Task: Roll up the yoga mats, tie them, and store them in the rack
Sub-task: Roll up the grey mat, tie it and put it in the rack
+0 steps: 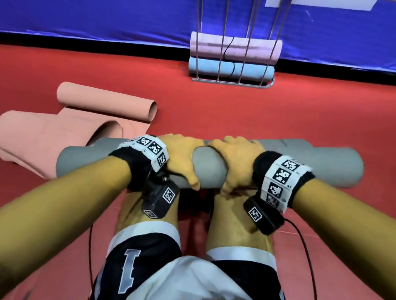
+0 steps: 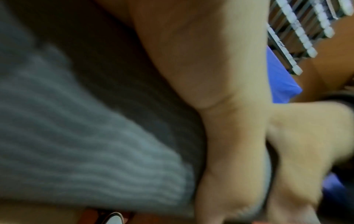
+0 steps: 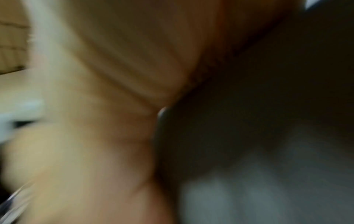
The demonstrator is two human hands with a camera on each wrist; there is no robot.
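A rolled grey yoga mat (image 1: 314, 166) lies across in front of my knees, just above the red floor. My left hand (image 1: 182, 159) and right hand (image 1: 236, 164) grip its middle side by side, fingers over the top and thumbs curled under the near side. In the blurred left wrist view my left hand (image 2: 220, 106) presses on the ribbed grey mat (image 2: 76, 136), and a thin dark band (image 2: 270, 166) runs between it and my right hand (image 2: 306, 144). The right wrist view shows only my right hand (image 3: 95, 136) against the grey mat (image 3: 268, 166).
A wire rack (image 1: 238, 12) stands against the blue banner ahead. It holds a rolled pink mat (image 1: 254, 48) above a rolled light-blue mat (image 1: 207, 66), each tied. A salmon mat (image 1: 69, 134) lies half unrolled on the floor to my left. Camera cables trail beside my legs.
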